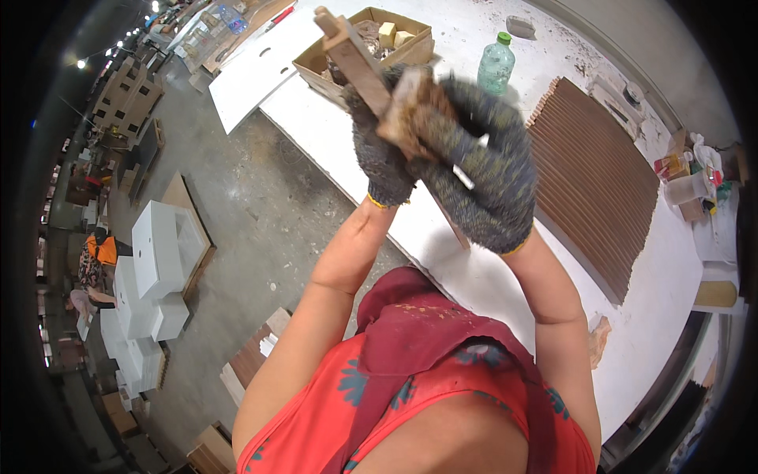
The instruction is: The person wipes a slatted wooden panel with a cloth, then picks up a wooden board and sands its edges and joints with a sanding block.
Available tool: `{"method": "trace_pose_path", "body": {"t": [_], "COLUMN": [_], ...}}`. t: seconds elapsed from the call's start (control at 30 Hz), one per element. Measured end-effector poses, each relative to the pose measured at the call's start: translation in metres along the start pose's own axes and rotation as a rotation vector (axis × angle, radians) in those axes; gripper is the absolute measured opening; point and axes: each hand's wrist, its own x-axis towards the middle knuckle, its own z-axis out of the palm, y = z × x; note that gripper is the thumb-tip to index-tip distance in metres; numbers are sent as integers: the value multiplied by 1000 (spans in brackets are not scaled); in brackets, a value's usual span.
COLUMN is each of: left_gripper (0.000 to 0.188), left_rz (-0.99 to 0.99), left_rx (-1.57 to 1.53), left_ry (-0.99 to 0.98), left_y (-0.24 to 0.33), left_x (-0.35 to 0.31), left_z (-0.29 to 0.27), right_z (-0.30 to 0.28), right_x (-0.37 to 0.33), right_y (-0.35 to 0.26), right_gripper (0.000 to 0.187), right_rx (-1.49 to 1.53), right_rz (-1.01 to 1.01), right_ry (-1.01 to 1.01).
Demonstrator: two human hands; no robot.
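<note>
I see the left hand (380, 154) gripping a long wood stick (359, 69) over the white table (458, 47), slanting top left to bottom right; the right hand's (493, 162) fingers hold a brown block (412, 117) against it.

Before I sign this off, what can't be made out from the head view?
Left hand: head view, fingers mostly hidden behind the wooden stick and brown pad.
Material of the brown pad: head view, blurred, partly under the right hand.
Some contents of the box: head view, behind the wooden stick.
Hands of the distant person: head view, too small.
</note>
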Motion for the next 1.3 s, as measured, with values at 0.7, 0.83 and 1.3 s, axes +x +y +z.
{"method": "trace_pose_path", "body": {"t": [0.7, 0.83, 1.3], "left_gripper": [58, 57, 65], "left_rz": [-226, -101, -94], "left_rx": [-397, -247, -219], "left_ry": [-227, -195, -196], "left_y": [45, 54, 79], "left_x": [59, 63, 50], "left_z": [-27, -22, -15], "right_z": [-23, -29, -25], "right_x": [-241, -245, -265], "right_y": [17, 25, 19], "right_gripper": [26, 39, 43], "right_rx": [-233, -95, 249], "right_rz": [556, 772, 1140], "right_ry": [-698, -238, 18]}}
